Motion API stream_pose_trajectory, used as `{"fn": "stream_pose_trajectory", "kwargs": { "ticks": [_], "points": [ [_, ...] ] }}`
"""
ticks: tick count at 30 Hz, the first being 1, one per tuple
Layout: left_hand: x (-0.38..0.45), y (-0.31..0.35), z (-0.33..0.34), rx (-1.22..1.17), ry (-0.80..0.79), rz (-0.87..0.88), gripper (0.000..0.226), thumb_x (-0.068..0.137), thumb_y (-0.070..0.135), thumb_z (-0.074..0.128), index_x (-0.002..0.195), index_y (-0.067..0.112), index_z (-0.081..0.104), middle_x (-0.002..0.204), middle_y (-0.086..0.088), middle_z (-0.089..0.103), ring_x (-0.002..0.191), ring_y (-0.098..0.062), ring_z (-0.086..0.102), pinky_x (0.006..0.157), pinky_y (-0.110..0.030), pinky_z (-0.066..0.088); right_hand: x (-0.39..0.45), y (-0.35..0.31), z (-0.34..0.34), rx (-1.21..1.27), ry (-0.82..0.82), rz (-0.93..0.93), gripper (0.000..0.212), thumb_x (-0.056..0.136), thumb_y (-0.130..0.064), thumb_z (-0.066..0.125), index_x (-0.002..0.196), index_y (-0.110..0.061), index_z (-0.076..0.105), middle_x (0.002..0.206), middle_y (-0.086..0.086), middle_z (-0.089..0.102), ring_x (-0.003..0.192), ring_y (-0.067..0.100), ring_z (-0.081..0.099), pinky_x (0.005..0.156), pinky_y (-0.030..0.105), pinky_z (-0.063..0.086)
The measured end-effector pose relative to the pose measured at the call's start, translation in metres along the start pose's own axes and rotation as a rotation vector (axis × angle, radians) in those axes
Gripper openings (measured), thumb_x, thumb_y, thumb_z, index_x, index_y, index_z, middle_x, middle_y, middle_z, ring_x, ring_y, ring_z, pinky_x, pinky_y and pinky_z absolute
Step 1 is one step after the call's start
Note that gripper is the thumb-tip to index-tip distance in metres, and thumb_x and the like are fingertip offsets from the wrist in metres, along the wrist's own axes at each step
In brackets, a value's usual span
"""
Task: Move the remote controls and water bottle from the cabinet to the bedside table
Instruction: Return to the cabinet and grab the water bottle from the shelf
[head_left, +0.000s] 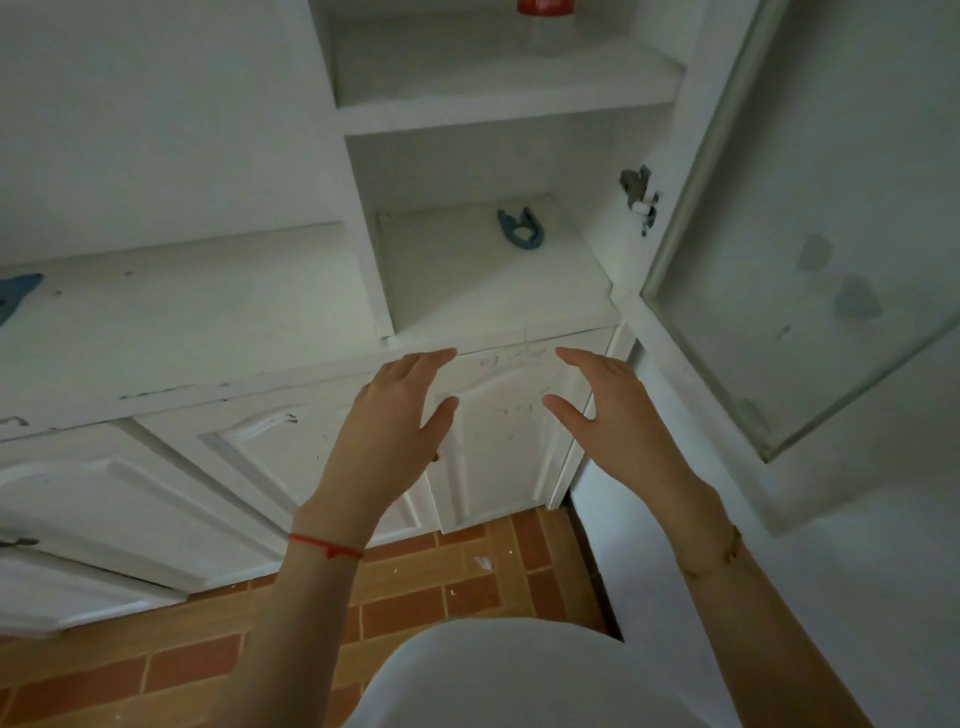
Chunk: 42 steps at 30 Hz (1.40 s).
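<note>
Matt, scuffed white-painted cabinet (218, 322), frosted glass door (810, 218), metal hinge (640, 195), rough brick-patterned floor (171, 665).

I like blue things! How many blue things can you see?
2. One blue clip lies on the lower open shelf; another blue thing sits on the countertop at the left edge, partly cut off.

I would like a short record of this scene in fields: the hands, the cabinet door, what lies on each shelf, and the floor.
left hand: open, fingers straight, holds nothing, red string on the wrist
right hand: open, holds nothing
glass door: swung open at the right
upper shelf: clear container with red lid, cut off by the frame edge
lower shelf: small blue object
remote controls: none in view
floor: orange-brown brick-pattern tiles
</note>
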<state>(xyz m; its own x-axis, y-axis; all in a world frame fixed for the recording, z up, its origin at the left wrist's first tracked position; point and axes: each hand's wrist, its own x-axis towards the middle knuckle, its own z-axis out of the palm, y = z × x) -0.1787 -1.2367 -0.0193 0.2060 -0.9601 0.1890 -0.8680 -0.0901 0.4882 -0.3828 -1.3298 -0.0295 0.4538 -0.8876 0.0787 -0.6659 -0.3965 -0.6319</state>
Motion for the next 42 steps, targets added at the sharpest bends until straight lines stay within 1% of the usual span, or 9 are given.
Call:
{"fn": "stream_pose_trajectory", "kwargs": {
  "ticks": [4,10,14,17,20,26,32,37,42],
  "points": [
    [0.040,0.012,-0.018,0.004,0.073,0.064,0.047,0.096,0.029,0.053,0.142,0.025,0.043,0.140,0.001,0.053,0.128,-0.019,0.050,0.109,-0.038,0.040,0.036,-0.014,-0.027,0.006,0.094,-0.097,0.056,0.094,-0.036,0.057,0.145,-0.023,0.039,0.144,-0.003,0.045,0.136,0.012,0.033,0.103,0.016,0.022],
    [0.107,0.035,-0.055,-0.010,0.185,0.204,0.046,0.096,0.028,0.055,0.140,0.023,0.046,0.137,-0.001,0.056,0.123,-0.019,0.054,0.102,-0.033,0.045,0.088,-0.046,-0.078,-0.018,0.259,-0.212,0.053,0.093,-0.036,0.058,0.142,-0.023,0.042,0.141,-0.003,0.049,0.133,0.014,0.038,0.101,0.016,0.024],
    [0.152,0.048,-0.081,-0.017,0.277,0.266,0.046,0.095,0.026,0.056,0.140,0.023,0.047,0.138,-0.001,0.055,0.126,-0.019,0.052,0.103,-0.028,0.040,0.120,-0.068,-0.115,0.004,0.376,-0.267,0.054,0.092,-0.036,0.059,0.142,-0.022,0.043,0.140,-0.004,0.050,0.131,0.015,0.041,0.106,0.025,0.034],
    [0.184,0.058,-0.097,-0.029,0.336,0.306,0.045,0.093,0.023,0.058,0.138,0.018,0.050,0.135,-0.003,0.058,0.122,-0.021,0.054,0.102,-0.032,0.044,0.143,-0.083,-0.140,-0.034,0.428,-0.301,0.053,0.093,-0.036,0.059,0.142,-0.022,0.043,0.140,-0.004,0.051,0.131,0.014,0.041,0.102,0.018,0.028],
    [0.217,0.064,-0.110,-0.023,0.367,0.329,0.046,0.091,0.022,0.060,0.136,0.015,0.052,0.130,-0.007,0.060,0.118,-0.025,0.057,0.100,-0.040,0.046,0.164,-0.096,-0.163,-0.071,0.484,-0.345,0.051,0.093,-0.036,0.059,0.140,-0.021,0.045,0.140,-0.003,0.052,0.130,0.016,0.044,0.099,0.017,0.025],
    [0.265,0.068,-0.123,-0.030,0.351,0.282,0.045,0.092,0.023,0.059,0.136,0.014,0.051,0.129,-0.009,0.060,0.117,-0.026,0.057,0.098,-0.040,0.047,0.208,-0.115,-0.196,-0.086,0.514,-0.374,0.052,0.092,-0.034,0.061,0.139,-0.015,0.047,0.138,0.002,0.055,0.129,0.018,0.047,0.098,0.020,0.029],
    [0.302,0.075,-0.116,-0.071,0.277,0.204,0.047,0.093,0.022,0.059,0.137,0.012,0.049,0.130,-0.010,0.059,0.117,-0.025,0.057,0.093,-0.026,0.041,0.255,-0.123,-0.214,-0.059,0.513,-0.336,0.054,0.092,-0.033,0.060,0.139,-0.011,0.046,0.138,0.006,0.054,0.127,0.019,0.049,0.096,0.018,0.031],
    [0.331,0.081,-0.102,-0.093,0.197,0.097,0.052,0.093,0.026,0.059,0.141,0.012,0.045,0.135,-0.010,0.056,0.121,-0.025,0.055,0.100,-0.033,0.043,0.296,-0.127,-0.220,0.001,0.511,-0.284,0.056,0.094,-0.034,0.057,0.140,-0.007,0.042,0.141,0.011,0.049,0.128,0.025,0.048,0.102,0.031,0.038],
    [0.349,0.084,-0.093,-0.045,0.145,0.025,0.057,0.093,0.035,0.057,0.143,0.013,0.040,0.139,-0.008,0.053,0.124,-0.026,0.053,0.100,-0.035,0.043,0.326,-0.132,-0.219,0.080,0.481,-0.251,0.059,0.094,-0.037,0.055,0.142,-0.005,0.038,0.141,0.014,0.048,0.127,0.028,0.049,0.101,0.034,0.040]
  ]
}}
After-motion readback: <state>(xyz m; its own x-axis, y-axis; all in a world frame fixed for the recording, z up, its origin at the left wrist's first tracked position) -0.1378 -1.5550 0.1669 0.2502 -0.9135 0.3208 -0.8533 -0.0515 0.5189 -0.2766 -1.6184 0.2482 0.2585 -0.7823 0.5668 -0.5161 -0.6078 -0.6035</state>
